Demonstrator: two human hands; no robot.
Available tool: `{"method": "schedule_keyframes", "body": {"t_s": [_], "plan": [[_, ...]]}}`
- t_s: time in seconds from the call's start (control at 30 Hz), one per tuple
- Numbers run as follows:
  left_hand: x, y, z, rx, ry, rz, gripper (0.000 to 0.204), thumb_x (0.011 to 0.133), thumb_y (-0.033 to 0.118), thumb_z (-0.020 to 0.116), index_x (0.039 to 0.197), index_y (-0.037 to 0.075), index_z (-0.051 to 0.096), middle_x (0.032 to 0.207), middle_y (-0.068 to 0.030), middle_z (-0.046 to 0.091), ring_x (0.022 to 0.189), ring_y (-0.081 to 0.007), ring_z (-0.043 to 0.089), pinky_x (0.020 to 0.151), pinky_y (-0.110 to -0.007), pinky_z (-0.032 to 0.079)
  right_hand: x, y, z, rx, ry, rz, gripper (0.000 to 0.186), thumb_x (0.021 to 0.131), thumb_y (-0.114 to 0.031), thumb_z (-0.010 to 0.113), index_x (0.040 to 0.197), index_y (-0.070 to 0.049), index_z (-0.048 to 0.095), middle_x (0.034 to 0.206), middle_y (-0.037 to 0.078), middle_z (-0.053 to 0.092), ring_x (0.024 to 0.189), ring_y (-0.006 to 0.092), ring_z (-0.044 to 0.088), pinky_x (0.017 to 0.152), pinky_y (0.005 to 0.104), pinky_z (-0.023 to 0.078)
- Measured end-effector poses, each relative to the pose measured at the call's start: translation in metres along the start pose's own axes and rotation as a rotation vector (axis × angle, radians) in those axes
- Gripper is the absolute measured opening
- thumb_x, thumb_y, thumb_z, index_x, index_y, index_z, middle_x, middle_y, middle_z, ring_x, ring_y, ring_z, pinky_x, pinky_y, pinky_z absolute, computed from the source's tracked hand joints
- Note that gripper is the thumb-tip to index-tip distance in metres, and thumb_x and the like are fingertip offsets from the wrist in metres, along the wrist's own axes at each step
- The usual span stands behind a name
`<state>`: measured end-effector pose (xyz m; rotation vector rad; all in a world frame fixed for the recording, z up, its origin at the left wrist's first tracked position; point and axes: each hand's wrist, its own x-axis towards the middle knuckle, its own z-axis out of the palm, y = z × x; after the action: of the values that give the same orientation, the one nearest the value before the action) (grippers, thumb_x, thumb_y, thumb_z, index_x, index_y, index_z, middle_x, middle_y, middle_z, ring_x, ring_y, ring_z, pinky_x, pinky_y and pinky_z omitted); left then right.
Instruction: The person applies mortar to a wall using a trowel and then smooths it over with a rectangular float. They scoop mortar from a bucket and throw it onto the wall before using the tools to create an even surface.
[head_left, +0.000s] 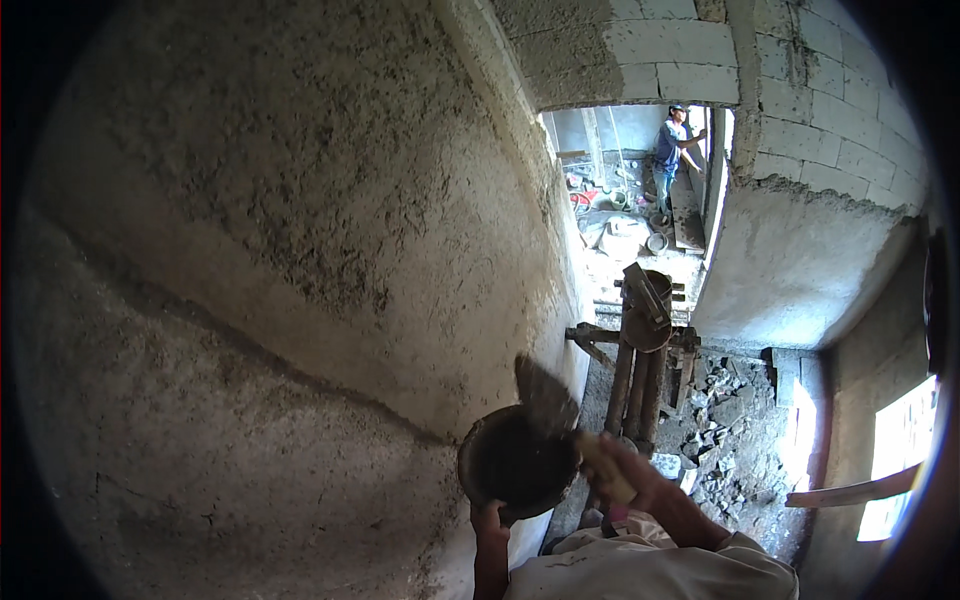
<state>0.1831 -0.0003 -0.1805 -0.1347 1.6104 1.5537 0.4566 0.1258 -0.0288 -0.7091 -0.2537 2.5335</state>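
Observation:
My left hand [488,517] grips the near rim of a round dark bowl [520,462], held close to the plastered wall [330,330] on the left. The inside of the bowl is dark, and I cannot make out how much it holds. In my right hand [640,478] is the pale handle of a trowel [546,396], with the fingers closed round it. The trowel's blade is smeared by motion and reaches over the bowl's far right rim, near the wall.
A bucket [648,330] with a board-like tool [647,294] across it stands on scaffold poles [632,395] ahead. Rubble [722,410] covers the floor at the right. Through the opening, a person [668,152] works at the frame. A wooden board [855,488] juts in at the right.

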Motion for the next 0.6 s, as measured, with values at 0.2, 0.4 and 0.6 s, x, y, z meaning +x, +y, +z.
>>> {"method": "schedule_keyframes", "body": {"t_s": [0.2, 0.4, 0.6], "plan": [[0.002, -0.009, -0.079, 1.171, -0.202, 0.947, 0.035, 0.065, 0.002, 0.067, 0.100, 0.007, 0.066, 0.106, -0.0188, 0.061, 0.103, -0.0340, 0.059, 0.096, -0.041, 0.045, -0.023, -0.142, 0.124, -0.297, 0.196, -1.070, 0.049, 0.094, -0.038, 0.055, 0.129, -0.008, 0.040, 0.087, 0.005, 0.057, 0.053, 0.0105, 0.052, 0.044, 0.0206, 0.043], [-0.011, -0.032, -0.077, 0.043, 0.239, -0.023, 0.043, 0.076, 0.008, 0.063, 0.118, 0.005, 0.055, 0.102, -0.0092, 0.057, 0.080, -0.0239, 0.056, 0.067, -0.033, 0.049, 0.033, -0.276, 0.226, -0.304, 0.517, -1.997, 0.062, 0.090, -0.020, 0.065, 0.139, -0.007, 0.029, 0.099, 0.009, 0.056, 0.072, 0.0148, 0.057, 0.055, 0.0277, 0.048], [-0.021, -0.023, -0.056, 0.135, 0.182, -0.002, 0.036, 0.075, 0.008, 0.063, 0.110, 0.003, 0.057, 0.096, -0.0102, 0.059, 0.079, -0.0243, 0.057, 0.068, -0.034, 0.049, 0.235, -0.244, 0.294, -0.628, 0.745, -2.013, 0.044, 0.098, -0.019, 0.048, 0.137, -0.002, 0.038, 0.137, 0.019, 0.050, 0.120, 0.0335, 0.053, 0.096, 0.0403, 0.045]]}}
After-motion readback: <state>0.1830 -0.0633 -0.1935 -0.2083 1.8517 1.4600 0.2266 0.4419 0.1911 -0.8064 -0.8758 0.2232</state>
